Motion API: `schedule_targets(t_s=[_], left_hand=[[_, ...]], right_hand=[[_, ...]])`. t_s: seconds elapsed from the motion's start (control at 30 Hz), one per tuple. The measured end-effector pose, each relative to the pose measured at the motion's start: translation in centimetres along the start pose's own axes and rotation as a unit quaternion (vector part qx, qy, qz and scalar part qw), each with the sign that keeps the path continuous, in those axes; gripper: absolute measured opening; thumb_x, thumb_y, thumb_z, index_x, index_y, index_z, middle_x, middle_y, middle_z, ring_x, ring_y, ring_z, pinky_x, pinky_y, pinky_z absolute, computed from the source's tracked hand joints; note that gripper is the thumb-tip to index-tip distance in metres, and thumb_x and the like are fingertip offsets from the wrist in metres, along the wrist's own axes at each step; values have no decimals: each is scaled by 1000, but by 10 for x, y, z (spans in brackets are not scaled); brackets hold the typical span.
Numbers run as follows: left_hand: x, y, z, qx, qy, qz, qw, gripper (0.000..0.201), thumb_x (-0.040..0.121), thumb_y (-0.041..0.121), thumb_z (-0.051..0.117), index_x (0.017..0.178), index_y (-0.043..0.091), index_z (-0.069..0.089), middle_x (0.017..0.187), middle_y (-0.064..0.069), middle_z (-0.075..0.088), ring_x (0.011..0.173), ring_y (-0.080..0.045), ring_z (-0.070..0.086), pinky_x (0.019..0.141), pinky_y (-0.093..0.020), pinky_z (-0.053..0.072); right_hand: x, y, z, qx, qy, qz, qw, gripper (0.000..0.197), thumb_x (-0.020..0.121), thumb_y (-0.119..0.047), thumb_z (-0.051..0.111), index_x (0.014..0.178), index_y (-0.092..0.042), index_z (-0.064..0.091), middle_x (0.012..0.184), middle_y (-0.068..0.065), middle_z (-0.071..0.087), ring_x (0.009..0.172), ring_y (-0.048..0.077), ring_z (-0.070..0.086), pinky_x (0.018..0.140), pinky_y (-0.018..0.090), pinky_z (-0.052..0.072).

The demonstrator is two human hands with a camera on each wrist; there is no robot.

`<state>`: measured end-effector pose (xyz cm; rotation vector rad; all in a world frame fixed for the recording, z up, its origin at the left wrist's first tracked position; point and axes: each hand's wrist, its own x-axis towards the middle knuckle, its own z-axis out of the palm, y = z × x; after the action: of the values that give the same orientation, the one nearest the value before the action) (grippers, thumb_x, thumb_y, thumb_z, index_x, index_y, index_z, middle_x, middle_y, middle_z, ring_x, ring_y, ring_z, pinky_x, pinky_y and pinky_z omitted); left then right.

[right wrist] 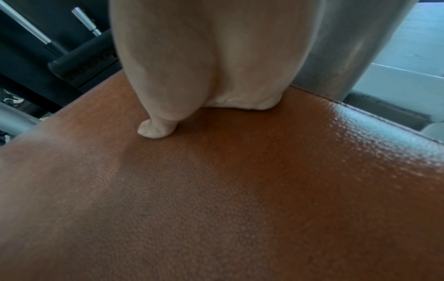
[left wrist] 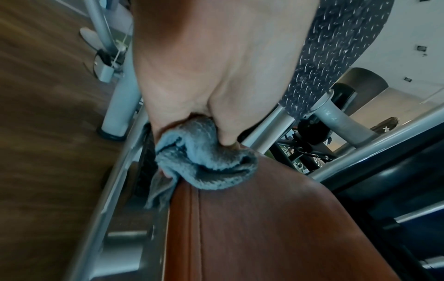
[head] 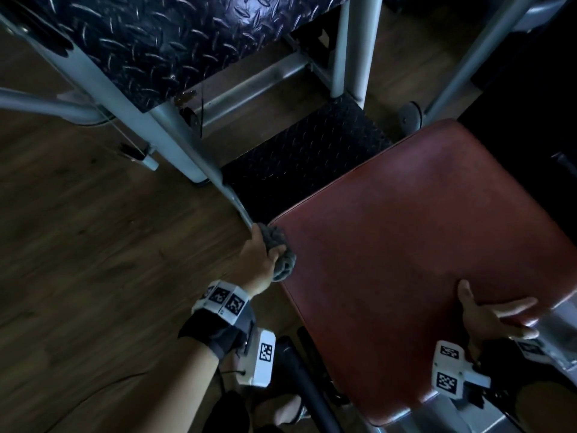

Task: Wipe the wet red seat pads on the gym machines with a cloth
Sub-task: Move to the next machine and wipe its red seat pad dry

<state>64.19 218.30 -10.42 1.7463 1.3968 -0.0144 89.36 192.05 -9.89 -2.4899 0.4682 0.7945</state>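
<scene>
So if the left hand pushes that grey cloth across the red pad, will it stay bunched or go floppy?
Probably floppy: the grey cloth is crumpled in the left hand, a loose corner drooping over the red pad edge. Its fuzzy pile may drag on the glossy surface.

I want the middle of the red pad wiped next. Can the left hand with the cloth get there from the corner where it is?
Probably yes. The left hand grips the grey cloth at the corner of the red seat pad, and the pad's top lies bare between there and the middle. The right hand rests only at the near edge.
</scene>
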Motion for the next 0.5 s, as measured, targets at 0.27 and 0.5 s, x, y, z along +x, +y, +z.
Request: schedule_targets(t_s=[0.27, 0.5], left_hand=[[-48, 0, 33, -27, -69, -74, 995, 85, 95, 25, 64, 154, 2, 8, 141, -25, 45, 125, -36, 50, 101, -35, 41], [-17, 9, 20, -90, -18, -85, 992, 62, 97, 19, 54, 148, -1, 25, 105, -15, 56, 81, -15, 51, 71, -33, 45]], right_hand=[[-2, 2, -7, -2, -21, 1, 1000, 124, 56, -95, 48, 134, -50, -36, 160, 14, -21, 143, 54, 3, 110, 70, 17], [-11, -4, -2, -33, 0, -4, 999, 119, 66, -87, 53, 138, -49, -34, 159, 15, -22, 144, 53, 4, 109, 69, 21]])
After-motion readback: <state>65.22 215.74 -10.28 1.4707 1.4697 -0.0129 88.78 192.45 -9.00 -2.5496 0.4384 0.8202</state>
